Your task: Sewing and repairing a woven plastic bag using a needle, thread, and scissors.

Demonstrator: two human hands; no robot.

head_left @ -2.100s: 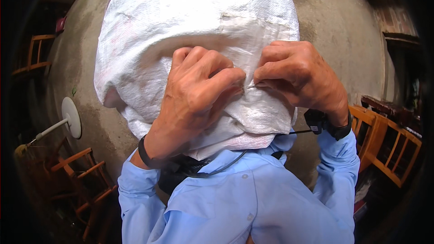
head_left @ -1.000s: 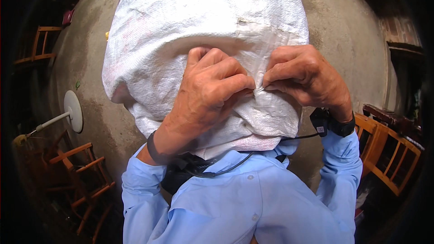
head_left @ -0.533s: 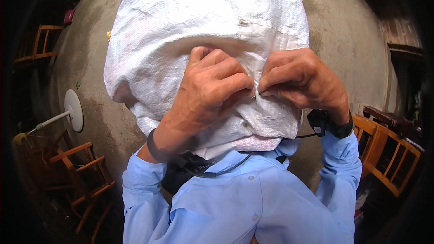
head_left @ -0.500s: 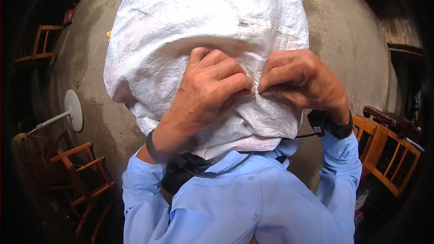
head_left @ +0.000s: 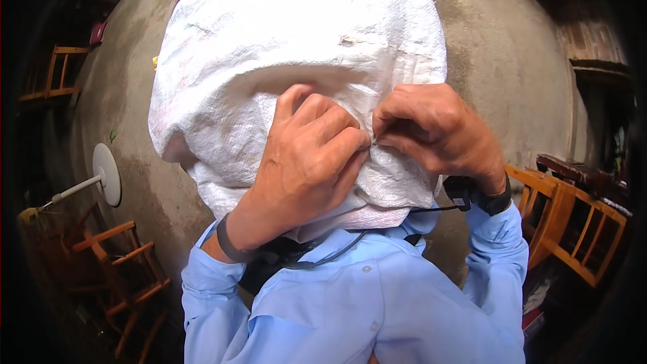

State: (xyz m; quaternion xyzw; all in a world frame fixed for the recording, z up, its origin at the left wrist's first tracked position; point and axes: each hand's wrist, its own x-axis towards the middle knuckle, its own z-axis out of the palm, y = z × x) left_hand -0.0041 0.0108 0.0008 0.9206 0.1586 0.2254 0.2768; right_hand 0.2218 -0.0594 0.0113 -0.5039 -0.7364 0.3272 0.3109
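A large white woven sack (head_left: 290, 20) is spread before me, wrinkled and bunched near my chest. My left hand (head_left: 306, 152) is closed with its thumb and forefinger pinching a gathered fold of the sack. Close beside it, fingertips nearly touching, my right hand (head_left: 438, 128) is curled in a pinch on the same fold. Whether a thread or needle lies between the right fingertips is too small to tell. A patched, stitched strip (head_left: 404, 67) of the sack shows just beyond the right hand.
Wooden chairs stand at the lower left (head_left: 128, 263) and right (head_left: 566, 222). A round white disc on a pole (head_left: 106, 174) is on the left. The floor (head_left: 499, 74) is bare concrete. A black cable (head_left: 337, 251) crosses my blue shirt.
The view has shifted slightly, moving the sack a little left in the picture. My right hand has rolled and its fingers curl more; both hands still pinch at the fold.
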